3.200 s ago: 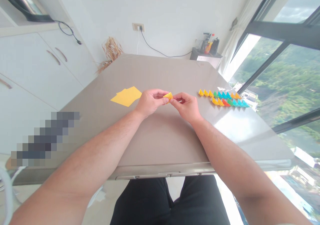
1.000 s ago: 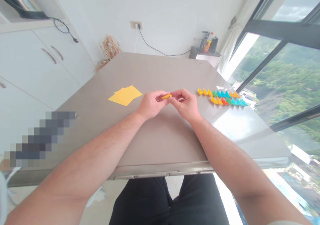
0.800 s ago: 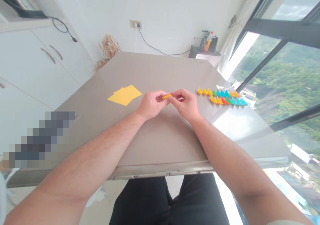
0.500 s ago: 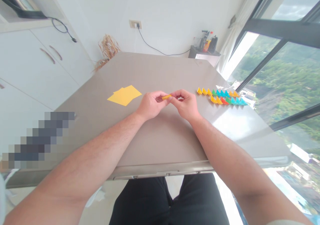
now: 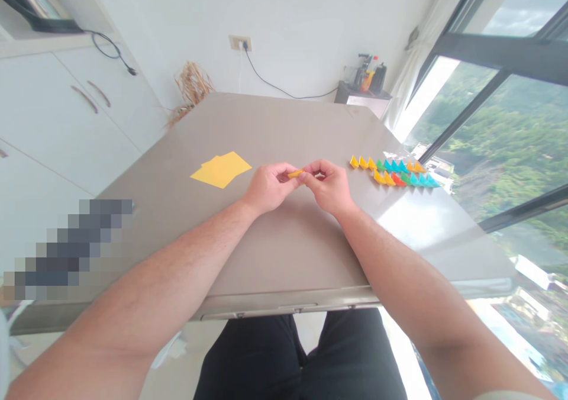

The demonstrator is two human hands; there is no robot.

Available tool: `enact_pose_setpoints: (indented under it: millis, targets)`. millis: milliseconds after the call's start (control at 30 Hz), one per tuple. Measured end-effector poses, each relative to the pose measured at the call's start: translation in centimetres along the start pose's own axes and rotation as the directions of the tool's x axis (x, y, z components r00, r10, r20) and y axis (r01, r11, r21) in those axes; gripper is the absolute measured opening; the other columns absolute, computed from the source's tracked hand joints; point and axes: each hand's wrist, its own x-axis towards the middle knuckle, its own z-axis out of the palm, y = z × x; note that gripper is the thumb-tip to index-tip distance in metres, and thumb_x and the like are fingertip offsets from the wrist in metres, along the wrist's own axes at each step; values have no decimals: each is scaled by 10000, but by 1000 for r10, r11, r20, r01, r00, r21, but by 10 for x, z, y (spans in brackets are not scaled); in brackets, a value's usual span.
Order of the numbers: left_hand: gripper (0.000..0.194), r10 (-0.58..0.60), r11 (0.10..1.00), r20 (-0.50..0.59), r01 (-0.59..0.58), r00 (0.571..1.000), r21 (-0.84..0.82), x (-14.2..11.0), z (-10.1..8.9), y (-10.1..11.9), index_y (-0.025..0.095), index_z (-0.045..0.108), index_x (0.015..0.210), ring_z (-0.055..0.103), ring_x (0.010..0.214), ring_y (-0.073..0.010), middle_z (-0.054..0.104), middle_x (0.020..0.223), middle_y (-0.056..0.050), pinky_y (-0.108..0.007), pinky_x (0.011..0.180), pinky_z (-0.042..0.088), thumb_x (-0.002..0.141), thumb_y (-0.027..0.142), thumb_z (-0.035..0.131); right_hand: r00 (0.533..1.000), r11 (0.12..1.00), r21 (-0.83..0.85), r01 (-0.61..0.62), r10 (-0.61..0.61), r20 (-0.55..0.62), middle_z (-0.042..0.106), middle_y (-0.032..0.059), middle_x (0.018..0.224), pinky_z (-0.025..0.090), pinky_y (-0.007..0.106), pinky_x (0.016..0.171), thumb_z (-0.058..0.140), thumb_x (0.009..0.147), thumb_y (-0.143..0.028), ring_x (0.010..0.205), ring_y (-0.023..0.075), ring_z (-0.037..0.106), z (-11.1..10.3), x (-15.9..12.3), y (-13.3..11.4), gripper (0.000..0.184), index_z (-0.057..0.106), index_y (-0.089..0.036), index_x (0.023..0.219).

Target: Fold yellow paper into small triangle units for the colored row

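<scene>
Between my two hands, over the middle of the table [image 5: 284,243], is a small folded piece of yellow paper [image 5: 294,174]. My left hand [image 5: 270,186] pinches its left end between thumb and fingers. The right end is pinched by my right hand [image 5: 329,184], with the thumb pressed on the near side. Fingers cover part of the paper, so its full shape is hidden. To the left of my left hand lie flat yellow paper sheets [image 5: 220,171], overlapping one another. Right of my right hand stand two rows of folded paper boats [image 5: 389,178] in yellow, orange, green, blue and red.
A pixelated dark patch [image 5: 80,246] covers something at the table's left edge. White cabinets [image 5: 39,116] stand on the left, windows [image 5: 501,122] on the right. Behind the table, bottles [image 5: 367,79] sit on a small stand [image 5: 361,94], and a cable [image 5: 279,90] runs along the wall.
The folded yellow paper has tilted slightly between my fingertips and shows a narrower face. Both hands keep nearly the same place and pinch.
</scene>
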Motion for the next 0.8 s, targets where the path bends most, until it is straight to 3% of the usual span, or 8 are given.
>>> enact_pose_setpoints:
  millis: [333, 800]
  targets:
    - [364, 13, 999, -8, -13, 1000, -35, 1, 0, -2, 212, 760, 860, 706, 816, -205, 776, 854, -51, -325, 771, 540, 790, 569, 760, 1000, 1000, -1, 5, -5, 19, 735, 26, 797, 537, 312, 678, 736, 763, -393, 749, 174, 665, -1, 0, -1, 196, 724, -203, 814]
    - [303, 8, 1000, 12, -8, 1000, -19, 1, 0, -3, 197, 754, 884, 707, 820, -194, 776, 863, -50, -307, 765, 538, 783, 482, 773, 999, 1000, 7, 23, -22, -38, 719, 7, 725, 510, 301, 657, 686, 762, -296, 677, 157, 648, 1, 0, 2, 102, 703, -197, 742]
